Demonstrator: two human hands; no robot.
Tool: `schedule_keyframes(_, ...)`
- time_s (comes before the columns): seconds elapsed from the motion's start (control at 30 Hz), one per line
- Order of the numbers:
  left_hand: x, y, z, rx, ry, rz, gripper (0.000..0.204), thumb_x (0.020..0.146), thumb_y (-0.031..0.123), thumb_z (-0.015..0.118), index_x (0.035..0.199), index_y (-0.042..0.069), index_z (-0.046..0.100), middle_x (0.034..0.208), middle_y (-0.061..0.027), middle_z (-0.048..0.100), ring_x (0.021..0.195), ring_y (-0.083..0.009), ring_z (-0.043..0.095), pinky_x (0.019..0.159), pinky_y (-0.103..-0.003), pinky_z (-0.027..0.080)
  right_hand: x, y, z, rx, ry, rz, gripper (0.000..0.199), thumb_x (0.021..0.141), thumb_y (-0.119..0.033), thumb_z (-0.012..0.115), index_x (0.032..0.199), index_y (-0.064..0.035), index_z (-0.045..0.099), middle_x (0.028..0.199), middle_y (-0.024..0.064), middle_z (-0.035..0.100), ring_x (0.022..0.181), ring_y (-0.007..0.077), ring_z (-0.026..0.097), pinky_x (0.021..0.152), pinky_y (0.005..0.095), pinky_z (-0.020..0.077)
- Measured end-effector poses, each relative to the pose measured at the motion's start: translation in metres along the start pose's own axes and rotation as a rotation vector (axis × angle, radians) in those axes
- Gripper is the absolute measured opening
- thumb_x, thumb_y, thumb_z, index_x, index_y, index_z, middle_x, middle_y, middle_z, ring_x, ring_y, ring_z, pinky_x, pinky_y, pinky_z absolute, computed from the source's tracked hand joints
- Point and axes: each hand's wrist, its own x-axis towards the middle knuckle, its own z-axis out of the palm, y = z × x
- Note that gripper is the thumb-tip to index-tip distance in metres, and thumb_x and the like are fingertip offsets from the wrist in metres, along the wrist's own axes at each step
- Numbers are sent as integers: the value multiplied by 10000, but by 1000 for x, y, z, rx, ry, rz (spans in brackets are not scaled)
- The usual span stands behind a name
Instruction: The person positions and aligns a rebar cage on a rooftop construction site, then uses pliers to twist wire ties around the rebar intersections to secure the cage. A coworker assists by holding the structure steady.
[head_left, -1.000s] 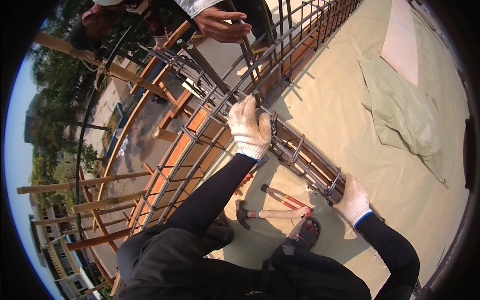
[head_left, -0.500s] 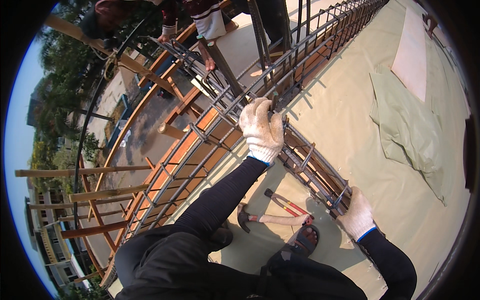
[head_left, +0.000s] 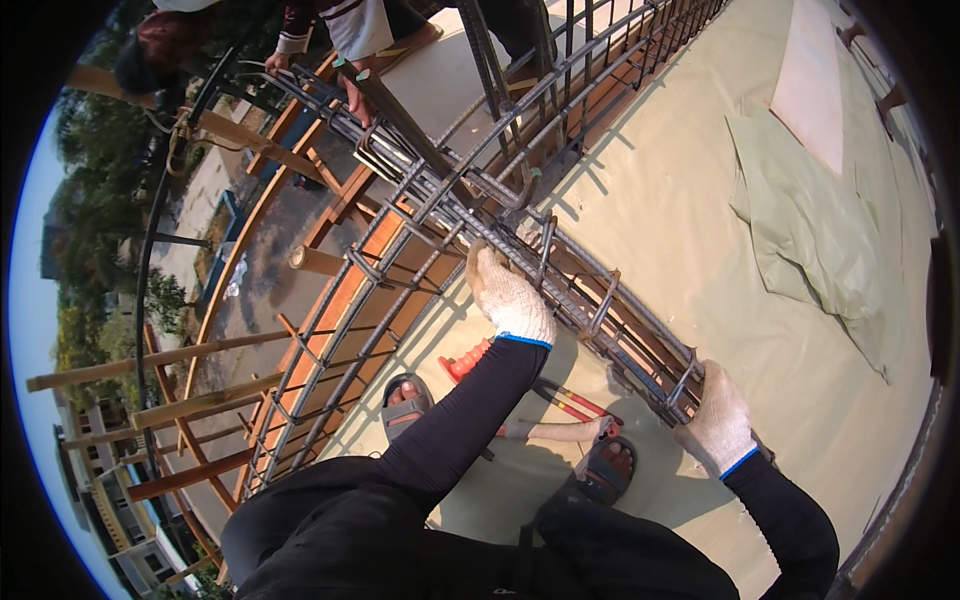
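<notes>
A short rebar cage [head_left: 603, 318] of ribbed bars and tied stirrups runs diagonally in front of me, meeting a longer cage at its upper left. My left hand [head_left: 508, 300], in a pale knitted glove, is closed on the cage's near-side bars close to that junction; its fingertips are partly hidden. At the lower right end, my gloved right hand [head_left: 718, 415] grips the cage's end, with its fingers mostly behind the bars. Opposite me, a co-worker's hand [head_left: 357, 98] rests at the far end of the bars.
By my feet lie a hammer [head_left: 555, 431], partly behind my left forearm, and a red-and-yellow-handled tool [head_left: 578, 403]. A red ribbed grip [head_left: 462, 362] shows beside that forearm. Upright bars [head_left: 400, 118] rise at the junction. Loose sheeting [head_left: 810, 240] lies at right; a scaffolded drop is at left.
My left hand has moved down and toward me from the top of the junction to the cage's near side. My right hand stays at the cage's end. The view has shifted slightly.
</notes>
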Motion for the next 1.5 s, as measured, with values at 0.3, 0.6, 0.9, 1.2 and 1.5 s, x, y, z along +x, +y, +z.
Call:
schedule_keyframes(0.3, 85, -9, -29, -562, -535, -574, 365, 1163, 347, 558, 1375, 59, 633, 1357, -133, 681, 1276, -291, 649, 1136, -443, 548, 0, -2, -1, -5, -42, 25, 653, 774, -205, 917, 1285, 33, 587, 1165, 272, 704, 1114, 473, 705, 942, 525, 581)
schedule_keyframes(0.6, 52, 23, 4, -449, -546, -545, 758, 1086, 696, 355, 1392, 65, 643, 1274, -141, 647, 1053, -282, 561, 965, -469, 459, 0, -8, -4, 4, -81, 72, 698, 764, -196, 936, 1307, 51, 574, 1179, 278, 701, 1140, 455, 712, 962, 498, 587)
schedule_keyframes(0.9, 94, 8, -14, 218, -843, -57, 812, 1052, 775, 339, 1328, 81, 659, 1108, -85, 614, 1025, -273, 558, 945, -466, 478, 2, -9, -1, -18, -49, 66, 701, 726, -189, 958, 1275, 37, 585, 1183, 278, 696, 1152, 460, 699, 974, 512, 577)
schedule_keyframes(1.2, 94, 19, 1, 265, -800, -197, 338, 1011, 418, 586, 1084, 88, 602, 1006, -51, 638, 995, -218, 623, 890, -431, 517, 5, -14, -14, 73, -79, 86, 629, 744, -208, 965, 1196, 38, 602, 1141, 272, 704, 1124, 457, 710, 940, 503, 582)
schedule_keyframes(1.5, 56, 43, 17, -432, -416, -671, 279, 1083, 354, 668, 1135, 79, 673, 1050, -95, 728, 976, -285, 720, 884, -446, 583, 9, 0, -5, 30, -85, 62, 640, 783, -249, 924, 1263, 30, 605, 1165, 274, 707, 1123, 477, 701, 941, 532, 573)
